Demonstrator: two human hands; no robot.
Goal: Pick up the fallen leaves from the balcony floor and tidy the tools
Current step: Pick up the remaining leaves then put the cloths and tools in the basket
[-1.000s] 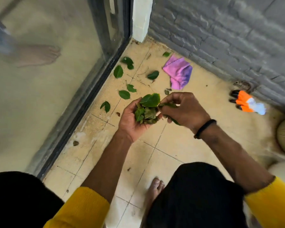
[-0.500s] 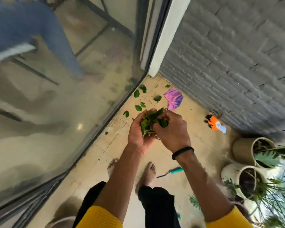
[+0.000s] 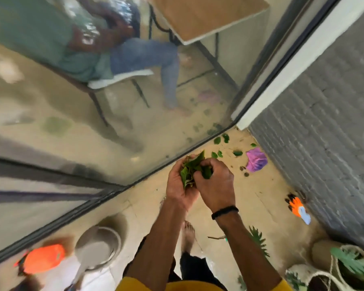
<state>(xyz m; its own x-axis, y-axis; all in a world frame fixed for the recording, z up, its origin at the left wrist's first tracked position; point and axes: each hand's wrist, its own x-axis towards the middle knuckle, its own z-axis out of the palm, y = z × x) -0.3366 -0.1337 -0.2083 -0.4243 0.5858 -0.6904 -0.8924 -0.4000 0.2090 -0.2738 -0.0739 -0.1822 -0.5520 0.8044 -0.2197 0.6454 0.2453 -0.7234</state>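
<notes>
A bunch of green leaves [image 3: 190, 170] sits in my cupped left hand [image 3: 180, 185], whose fingers curl round it. My right hand [image 3: 215, 185] presses down on the bunch from the right, fingers curled over the leaves. Several loose leaves [image 3: 217, 140] still lie on the tiled balcony floor [image 3: 261, 196] near the far corner, by the glass door. An orange and white glove [image 3: 298, 207] lies at the foot of the grey brick wall. A small hand tool [image 3: 218, 237] with a teal handle lies by my foot.
A purple cloth [image 3: 256, 159] lies in the far corner. The sliding glass door [image 3: 93, 122] runs along the left. A pale bucket [image 3: 99, 244] and an orange object [image 3: 43, 258] stand at lower left. Potted plants [image 3: 349, 267] crowd the lower right.
I have stood up, so the view has risen and pulled back from the floor. Both hands stay together on the bunch, my right hand now closed over it.
</notes>
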